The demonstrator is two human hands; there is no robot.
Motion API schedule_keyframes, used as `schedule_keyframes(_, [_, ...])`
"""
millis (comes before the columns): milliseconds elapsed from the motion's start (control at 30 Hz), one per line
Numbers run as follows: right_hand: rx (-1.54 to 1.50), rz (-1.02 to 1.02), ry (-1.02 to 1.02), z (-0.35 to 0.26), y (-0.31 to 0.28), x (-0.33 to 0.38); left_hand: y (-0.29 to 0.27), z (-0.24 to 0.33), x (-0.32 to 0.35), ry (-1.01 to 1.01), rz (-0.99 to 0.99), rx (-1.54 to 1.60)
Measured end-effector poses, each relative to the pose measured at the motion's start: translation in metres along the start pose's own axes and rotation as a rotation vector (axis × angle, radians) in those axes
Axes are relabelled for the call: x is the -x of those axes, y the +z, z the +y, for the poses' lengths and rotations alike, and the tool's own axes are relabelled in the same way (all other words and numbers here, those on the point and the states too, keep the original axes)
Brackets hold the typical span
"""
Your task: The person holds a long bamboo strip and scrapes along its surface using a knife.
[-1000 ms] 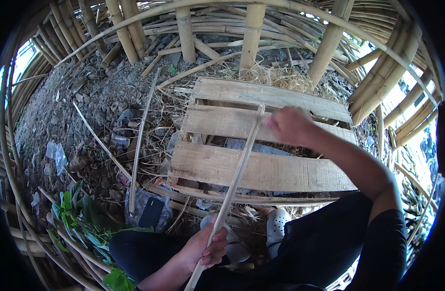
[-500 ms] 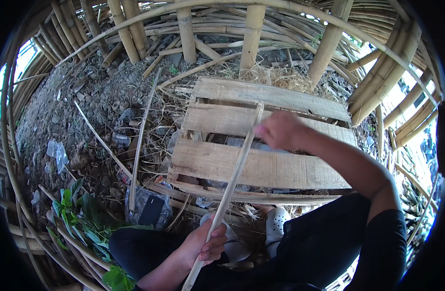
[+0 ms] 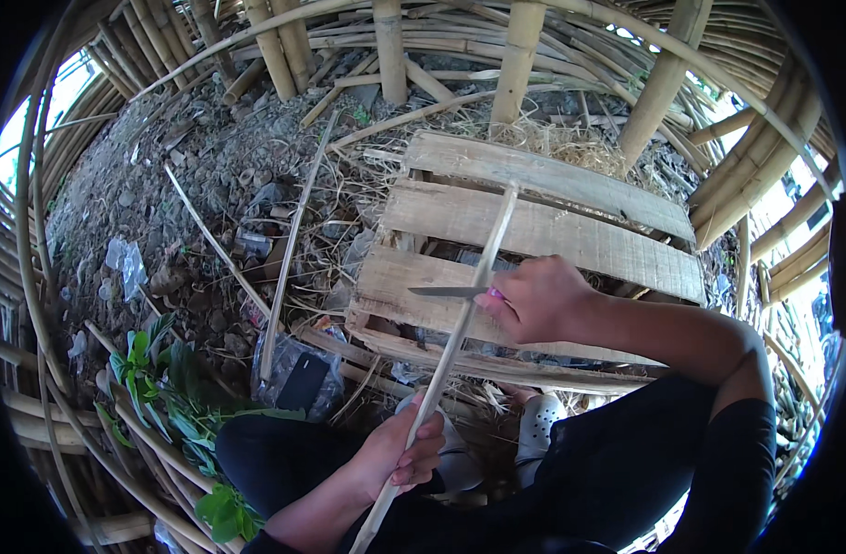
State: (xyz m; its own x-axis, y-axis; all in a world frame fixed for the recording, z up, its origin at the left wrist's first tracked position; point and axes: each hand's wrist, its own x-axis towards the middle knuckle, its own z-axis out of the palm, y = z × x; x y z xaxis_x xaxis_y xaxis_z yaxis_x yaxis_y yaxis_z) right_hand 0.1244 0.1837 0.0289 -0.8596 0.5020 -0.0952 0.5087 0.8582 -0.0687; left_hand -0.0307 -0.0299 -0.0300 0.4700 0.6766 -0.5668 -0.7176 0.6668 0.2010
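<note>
My left hand (image 3: pixel 402 452) is closed around the lower part of a long, pale bamboo strip (image 3: pixel 457 336), which slants up and away to the right. The strip's far end lies over a low platform of wooden slats (image 3: pixel 534 215). My right hand (image 3: pixel 540 300) grips a knife (image 3: pixel 443 292) by its pinkish handle, most of which the fingers hide. The thin blade points left and crosses the strip at about its middle. From this angle I cannot tell how deeply the edge bites, if at all.
Two more bamboo strips (image 3: pixel 298 231) lie on the rubbly ground at left. A black phone (image 3: pixel 304 382) rests on clear plastic near my left knee, beside green leaves (image 3: pixel 146 360). Bamboo posts (image 3: pixel 517 65) stand behind the platform. A light clog (image 3: pixel 539 427) is on my foot.
My right hand has come down along the strip toward me, and the knife blade now shows clearly. The left hand keeps its hold. The whole view has shifted slightly.
</note>
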Motion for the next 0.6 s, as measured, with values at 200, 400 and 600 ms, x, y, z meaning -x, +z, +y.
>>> schedule_keyframes(200, [0.0, -0.088, -0.229, 0.004, 0.018, 0.001, -0.015, 0.001, -0.002, -0.064, -0.241, 0.346])
schedule_keyframes(400, [-0.005, -0.24, -0.293, -0.022, -0.001, 0.006, -0.021, -0.006, -0.004, -0.115, -0.406, 0.551])
schedule_keyframes(600, [0.099, -0.16, -0.028, 0.013, 0.002, -0.005, -0.021, -0.006, -0.009, -0.154, -0.463, 0.603])
